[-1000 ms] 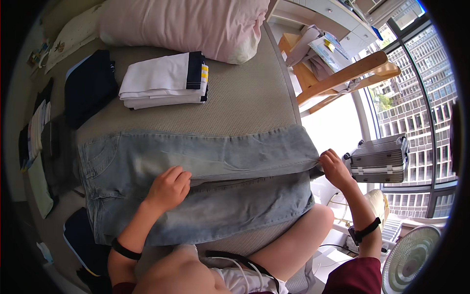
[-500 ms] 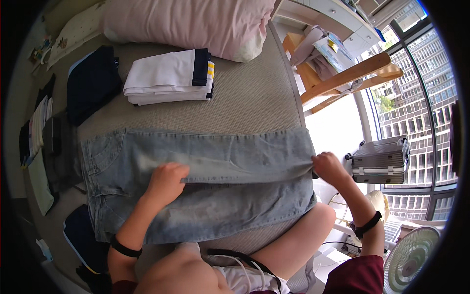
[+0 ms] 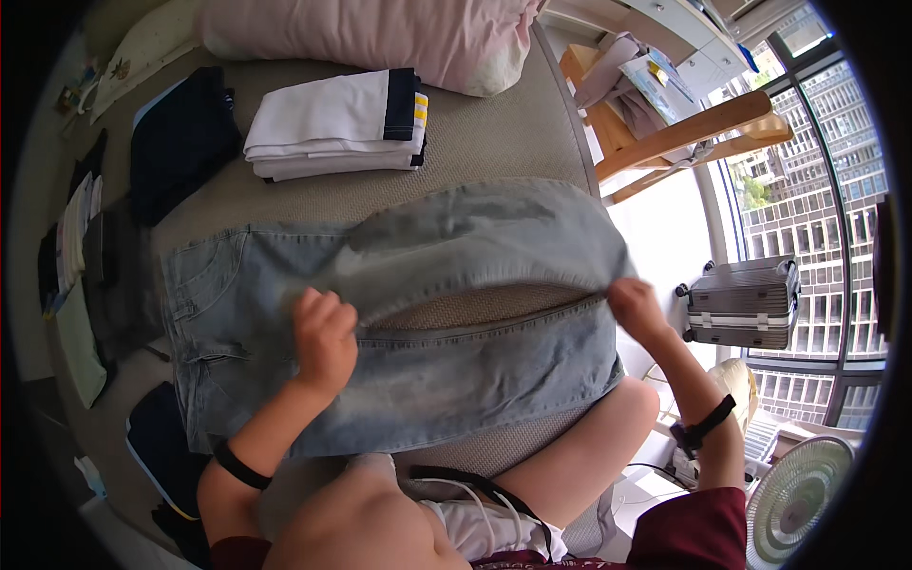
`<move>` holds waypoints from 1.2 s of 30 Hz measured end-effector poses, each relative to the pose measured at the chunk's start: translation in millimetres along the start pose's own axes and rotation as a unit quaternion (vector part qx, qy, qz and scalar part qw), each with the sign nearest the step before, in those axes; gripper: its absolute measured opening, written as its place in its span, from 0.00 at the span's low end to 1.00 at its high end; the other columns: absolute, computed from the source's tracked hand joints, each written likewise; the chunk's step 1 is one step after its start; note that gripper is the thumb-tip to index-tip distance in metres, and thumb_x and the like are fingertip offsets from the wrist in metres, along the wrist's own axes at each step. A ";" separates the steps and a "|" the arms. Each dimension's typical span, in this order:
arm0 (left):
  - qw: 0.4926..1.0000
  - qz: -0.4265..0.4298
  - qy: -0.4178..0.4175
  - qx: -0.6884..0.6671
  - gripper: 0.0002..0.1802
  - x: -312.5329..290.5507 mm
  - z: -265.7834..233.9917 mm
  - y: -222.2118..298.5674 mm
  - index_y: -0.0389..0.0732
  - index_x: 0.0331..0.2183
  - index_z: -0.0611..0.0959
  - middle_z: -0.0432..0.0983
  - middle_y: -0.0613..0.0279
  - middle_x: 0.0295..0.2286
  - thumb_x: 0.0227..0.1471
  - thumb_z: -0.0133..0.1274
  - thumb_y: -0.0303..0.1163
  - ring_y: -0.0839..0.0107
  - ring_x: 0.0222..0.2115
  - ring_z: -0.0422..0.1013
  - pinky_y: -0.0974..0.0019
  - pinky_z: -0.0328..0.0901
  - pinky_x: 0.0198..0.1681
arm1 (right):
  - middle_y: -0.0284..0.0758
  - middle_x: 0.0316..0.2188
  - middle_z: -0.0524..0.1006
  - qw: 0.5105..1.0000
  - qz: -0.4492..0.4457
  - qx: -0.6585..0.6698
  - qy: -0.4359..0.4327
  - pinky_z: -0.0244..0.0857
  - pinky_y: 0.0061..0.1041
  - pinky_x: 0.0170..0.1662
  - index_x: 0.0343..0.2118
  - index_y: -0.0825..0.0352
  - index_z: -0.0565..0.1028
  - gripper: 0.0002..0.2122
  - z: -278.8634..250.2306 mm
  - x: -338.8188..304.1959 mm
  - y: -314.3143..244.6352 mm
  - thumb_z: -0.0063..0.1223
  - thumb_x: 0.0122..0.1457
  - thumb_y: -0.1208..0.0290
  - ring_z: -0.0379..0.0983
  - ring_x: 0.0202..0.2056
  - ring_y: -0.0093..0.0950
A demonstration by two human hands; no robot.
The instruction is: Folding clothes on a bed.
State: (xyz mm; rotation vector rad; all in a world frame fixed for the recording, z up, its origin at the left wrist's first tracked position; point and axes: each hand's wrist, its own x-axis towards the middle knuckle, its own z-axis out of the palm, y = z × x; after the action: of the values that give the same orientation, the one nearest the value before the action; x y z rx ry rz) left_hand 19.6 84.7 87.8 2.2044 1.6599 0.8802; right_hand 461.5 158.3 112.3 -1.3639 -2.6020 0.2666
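A pair of faded blue-grey jeans (image 3: pixel 475 389) lies spread across the bed in front of me, waist to the left and leg hems to the right. The far leg bows upward and away, and an eye-shaped gap between the legs shows the mat. My left hand (image 3: pixel 325 342) is curled closed on the denim near the crotch, at the inner seam. At the right end, my right hand (image 3: pixel 635 306) pinches the hem of the far leg. That leg is slightly blurred by motion.
Folded white clothes (image 3: pixel 323 119) and a navy garment (image 3: pixel 185 142) lie beyond the jeans, before a pink pillow (image 3: pixel 370 38). More navy clothing (image 3: pixel 166 446) lies at left. Past the bed's right edge stand a wooden chair (image 3: pixel 684 133), a grey suitcase (image 3: pixel 741 304) and a fan (image 3: pixel 798 503).
The far leg has been lifted and bowed away from me, opening a gap between the legs. My right hand has moved slightly away, still on the hem; my left hand has turned more upright.
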 end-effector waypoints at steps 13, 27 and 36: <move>0.887 0.002 -0.432 -0.164 0.09 -53.8 6.5 -19.4 0.37 0.16 0.63 0.61 0.56 0.17 0.29 0.45 0.16 0.56 0.23 0.61 0.59 0.54 0.27 | 0.46 0.22 0.75 0.888 0.037 0.041 -0.457 0.66 0.38 0.31 0.29 0.65 0.72 0.08 -4.2 -23.0 4.3 0.44 0.45 0.81 0.72 0.28 0.45; 0.956 0.003 -0.292 -0.028 0.05 -40.6 14.2 -27.9 0.43 0.21 0.75 0.68 0.60 0.23 0.39 0.46 0.22 0.58 0.31 0.66 0.57 0.57 0.38 | 0.41 0.19 0.73 0.972 0.006 -0.081 -0.222 0.67 0.37 0.29 0.27 0.65 0.69 0.05 31.2 -18.4 31.4 0.45 0.47 0.82 0.73 0.25 0.42; 0.977 0.018 -0.211 0.039 0.05 -50.8 16.6 -25.8 0.43 0.22 0.74 0.66 0.64 0.25 0.38 0.49 0.22 0.62 0.33 0.63 0.59 0.57 0.38 | 0.40 0.29 0.75 0.769 0.514 0.362 0.115 0.65 0.31 0.30 0.36 0.66 0.67 0.07 54.3 -31.5 17.1 0.42 0.53 0.79 0.75 0.27 0.29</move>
State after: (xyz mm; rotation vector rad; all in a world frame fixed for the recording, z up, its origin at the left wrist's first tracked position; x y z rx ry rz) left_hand 0.5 48.3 45.0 2.2760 1.4733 0.3214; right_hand 478.9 138.1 53.1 -2.0774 -1.0518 1.0209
